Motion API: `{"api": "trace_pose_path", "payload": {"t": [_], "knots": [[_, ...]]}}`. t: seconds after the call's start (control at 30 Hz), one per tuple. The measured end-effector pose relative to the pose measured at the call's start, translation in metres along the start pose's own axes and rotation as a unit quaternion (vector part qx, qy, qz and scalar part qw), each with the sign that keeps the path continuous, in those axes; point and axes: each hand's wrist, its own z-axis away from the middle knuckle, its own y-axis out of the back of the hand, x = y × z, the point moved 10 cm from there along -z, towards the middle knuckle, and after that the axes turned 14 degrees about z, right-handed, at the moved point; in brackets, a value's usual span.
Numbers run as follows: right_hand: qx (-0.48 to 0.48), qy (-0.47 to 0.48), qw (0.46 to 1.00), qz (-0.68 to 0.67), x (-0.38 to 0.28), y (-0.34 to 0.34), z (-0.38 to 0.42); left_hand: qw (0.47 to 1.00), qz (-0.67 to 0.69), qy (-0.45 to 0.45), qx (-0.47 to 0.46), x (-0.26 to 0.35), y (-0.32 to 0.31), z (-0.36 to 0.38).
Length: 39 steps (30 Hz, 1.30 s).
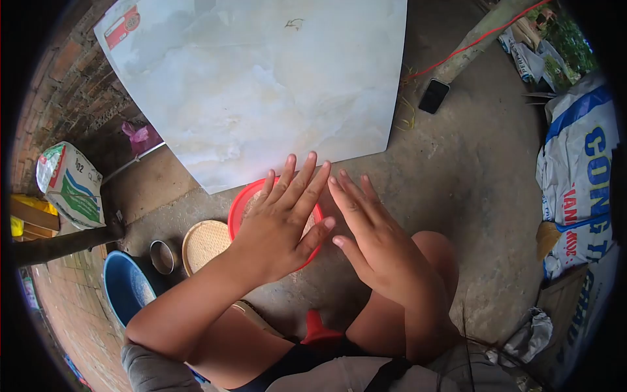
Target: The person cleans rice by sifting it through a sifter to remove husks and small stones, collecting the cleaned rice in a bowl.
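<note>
My left hand (285,219) is raised with its fingers spread, palm down, and nothing in it. Beneath it in the view lies a red basin (236,208) with pale, grainy contents, mostly hidden by the hand. To the right, my right hand (373,245) is also held up, fingers stretched out and holding nothing. The two hands are close together, thumbs pointing toward each other without touching. A woven round tray (202,245) lies left of the basin, partly behind my left forearm.
A large pale marbled sheet (281,91) spreads ahead. A blue tub (124,284) and a metal ring-like container (162,257) stand at left. A phone (434,96) lies near a pole (480,42). Printed sacks (578,176) line the right side; another sack (75,186) is at left.
</note>
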Motion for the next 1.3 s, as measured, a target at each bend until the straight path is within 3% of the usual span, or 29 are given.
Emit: {"api": "trace_pose_path", "payload": {"t": [0.03,0.07,0.17,0.2,0.23,0.37,0.63,0.73,0.83,0.9,0.93,1.0,1.03,1.1,1.13,1.2,1.27,1.3], "knots": [[0.008,-0.037,0.998,0.040,0.002,-0.002,0.004,0.999,-0.039,-0.020,0.019,0.003,0.001,-0.007],[0.029,-0.017,0.996,0.077,-0.006,-0.001,0.003,0.998,-0.054,-0.026,0.019,0.001,0.003,-0.018],[0.076,-0.044,0.996,-0.026,-0.042,0.018,0.016,0.995,-0.066,-0.038,0.070,0.014,0.003,-0.032],[0.080,-0.042,0.996,0.011,-0.049,0.025,0.023,0.994,-0.013,-0.053,0.090,0.025,0.002,-0.032],[0.081,-0.042,0.996,0.018,-0.050,0.030,0.031,0.990,0.039,-0.069,0.113,0.034,0.004,-0.029],[0.036,-0.045,0.998,0.039,-0.051,0.027,0.070,0.991,-0.033,-0.079,0.099,0.051,-0.010,-0.003],[0.096,-0.016,0.983,0.155,-0.109,0.036,0.095,0.968,-0.085,-0.121,0.202,0.084,0.018,0.025],[0.083,0.021,0.967,0.239,-0.130,0.040,0.089,0.969,-0.112,-0.091,0.200,0.082,0.030,0.035],[0.092,0.072,0.946,0.301,-0.138,0.036,0.054,0.956,-0.152,0.007,0.250,0.037,0.068,0.042],[0.121,0.127,0.967,0.182,-0.146,0.029,0.022,0.931,-0.118,0.048,0.341,0.006,0.109,0.057],[0.120,0.134,0.966,0.187,-0.140,0.019,0.002,0.917,-0.119,0.061,0.377,-0.011,0.125,0.065],[0.213,0.225,0.897,0.315,-0.144,0.002,-0.025,0.900,-0.110,0.105,0.409,-0.043,0.142,0.082],[0.214,0.232,0.894,0.317,-0.137,-0.009,-0.039,0.894,-0.108,0.139,0.412,-0.058,0.145,0.088],[0.135,0.143,0.905,0.377,-0.106,-0.042,-0.078,0.889,-0.079,0.193,0.408,-0.072,0.146,0.101],[0.138,0.150,0.904,0.377,-0.105,-0.059,-0.082,0.885,-0.046,0.242,0.394,-0.082,0.143,0.107],[0.141,-0.015,0.974,0.175,-0.066,-0.085,-0.093,0.886,-0.032,0.246,0.392,-0.079,0.145,0.115],[0.163,-0.050,0.979,0.116,-0.042,-0.143,-0.094,0.898,-0.013,0.229,0.375,-0.073,0.145,0.114],[0.124,-0.038,0.983,0.127,-0.046,-0.165,-0.082,0.900,-0.020,0.233,0.368,-0.069,0.144,0.116]]}}
